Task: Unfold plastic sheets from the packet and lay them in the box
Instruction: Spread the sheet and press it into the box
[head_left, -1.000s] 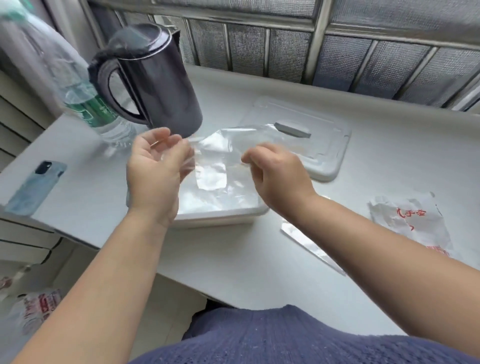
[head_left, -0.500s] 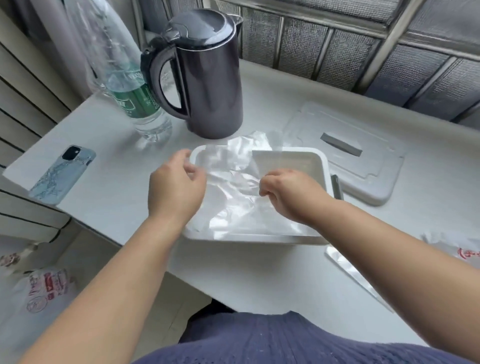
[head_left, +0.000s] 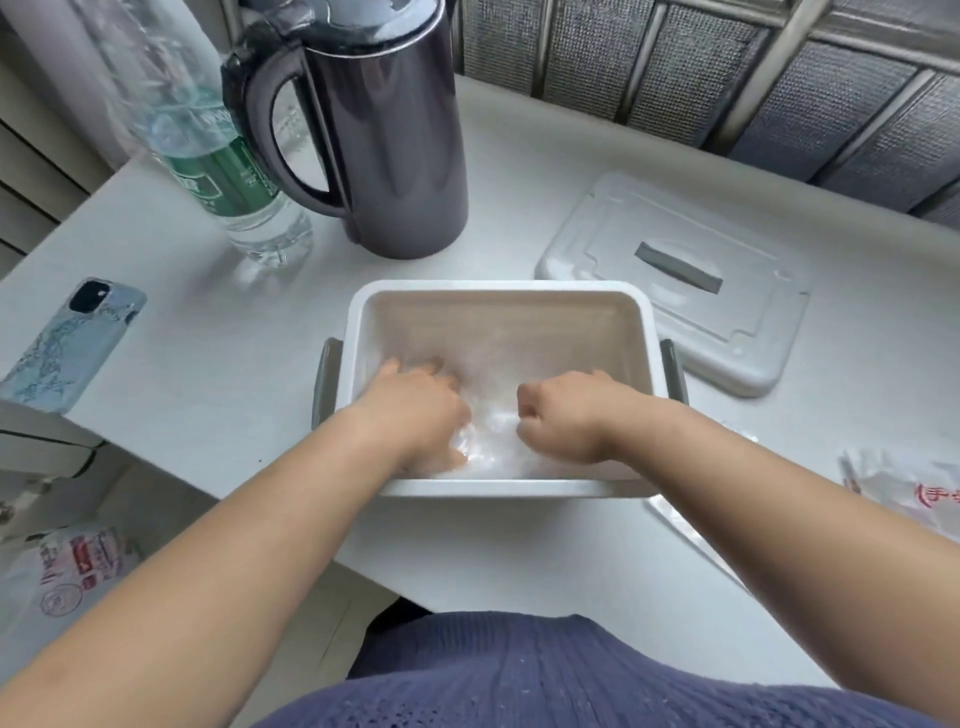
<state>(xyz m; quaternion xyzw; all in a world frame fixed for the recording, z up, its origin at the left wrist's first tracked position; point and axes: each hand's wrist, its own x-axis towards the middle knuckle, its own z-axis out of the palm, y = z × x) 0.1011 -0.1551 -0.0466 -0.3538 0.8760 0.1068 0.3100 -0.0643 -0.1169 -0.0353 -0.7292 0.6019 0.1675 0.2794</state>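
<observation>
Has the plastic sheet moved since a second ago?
Yes, downward: the plastic sheet went from above the box rim to its floor, under the left hand and right hand.

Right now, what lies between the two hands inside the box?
In the head view, only the crumpled clear plastic sheet, lying on the floor of the box, sits between the left hand and the right hand.

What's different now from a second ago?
The left hand and right hand went down into the box, bringing the plastic sheet from above it to its bottom. The left now presses it; whether the right still grips it is unclear. Kettle, bottle, phone and lid stayed put.
</observation>
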